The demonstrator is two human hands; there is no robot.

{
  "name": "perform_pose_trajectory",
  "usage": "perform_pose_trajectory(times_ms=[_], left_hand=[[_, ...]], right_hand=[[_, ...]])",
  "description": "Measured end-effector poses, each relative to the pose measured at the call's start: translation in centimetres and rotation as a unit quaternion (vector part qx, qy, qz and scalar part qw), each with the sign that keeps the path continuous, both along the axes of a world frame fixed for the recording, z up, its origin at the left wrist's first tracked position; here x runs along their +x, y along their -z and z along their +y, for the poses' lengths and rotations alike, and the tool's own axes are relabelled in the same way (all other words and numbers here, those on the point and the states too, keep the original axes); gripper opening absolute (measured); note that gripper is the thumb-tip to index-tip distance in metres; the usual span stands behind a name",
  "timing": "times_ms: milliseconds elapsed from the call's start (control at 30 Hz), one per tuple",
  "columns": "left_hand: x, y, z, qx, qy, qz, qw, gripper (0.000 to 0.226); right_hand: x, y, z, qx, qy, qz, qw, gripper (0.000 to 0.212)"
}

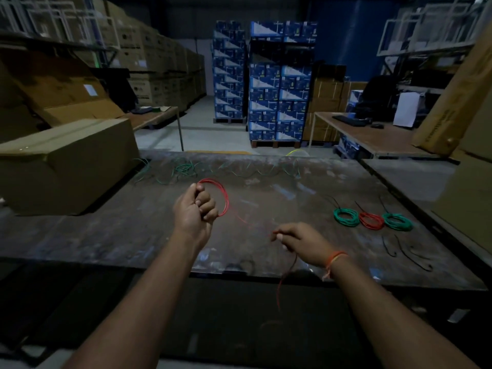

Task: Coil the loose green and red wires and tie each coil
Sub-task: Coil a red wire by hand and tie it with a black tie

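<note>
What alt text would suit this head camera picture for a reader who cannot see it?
A person's left hand holds a partly wound red wire coil above a worn table, while the right hand pinches its loose tail. Three finished coils, green, red, green, lie right; loose green wire lies behind.

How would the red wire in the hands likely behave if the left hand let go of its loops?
Probably springs open: the red wire holds round loops only where the left hand grips it. It looks thin and floppy, its tail drooping past the right hand.
</note>
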State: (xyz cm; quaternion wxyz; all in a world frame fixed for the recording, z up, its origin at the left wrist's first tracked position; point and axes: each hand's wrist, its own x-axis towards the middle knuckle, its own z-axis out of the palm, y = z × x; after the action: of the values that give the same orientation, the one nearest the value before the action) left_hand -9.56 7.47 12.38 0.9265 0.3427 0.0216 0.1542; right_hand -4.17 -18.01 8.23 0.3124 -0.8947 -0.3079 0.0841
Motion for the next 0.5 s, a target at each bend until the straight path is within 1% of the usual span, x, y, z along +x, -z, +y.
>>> perform_pose_trajectory(times_ms=[33,67,167,233,300,400,500], left_hand=[[-0.2,0.3,0.0,0.022,-0.014,0.009,1.000,0.032],[-0.4,0.5,-0.1,0.049,-0.030,0.022,0.998,0.031],[-0.9,1.1,-0.8,0.147,-0.065,0.050,0.986,0.030],[-1.4,1.4,-1.7,0.213,-0.069,0.059,0.973,0.030],[-2.1,1.9,-2.4,0.271,-0.061,0.063,0.959,0.031],[-2.9,2.6,-3.4,0.325,-0.020,0.056,0.944,0.028],[-3.4,2.9,-4.1,0.321,0.009,0.047,0.946,0.029]], right_hand=[[-0.4,-0.2,0.1,0.024,0.000,-0.037,0.999,0.021],[-1.0,-0.5,0.3,0.026,-0.010,-0.069,0.997,0.021],[-2.8,-1.3,1.5,0.014,-0.091,-0.151,0.984,0.020],[-4.0,-2.0,2.4,0.047,-0.116,-0.212,0.969,0.024],[-5.0,-2.7,3.2,0.089,-0.122,-0.267,0.952,0.030],[-6.0,-3.9,4.3,0.162,-0.100,-0.304,0.933,0.023],[-5.9,-4.4,4.4,0.209,-0.049,-0.299,0.930,0.018]])
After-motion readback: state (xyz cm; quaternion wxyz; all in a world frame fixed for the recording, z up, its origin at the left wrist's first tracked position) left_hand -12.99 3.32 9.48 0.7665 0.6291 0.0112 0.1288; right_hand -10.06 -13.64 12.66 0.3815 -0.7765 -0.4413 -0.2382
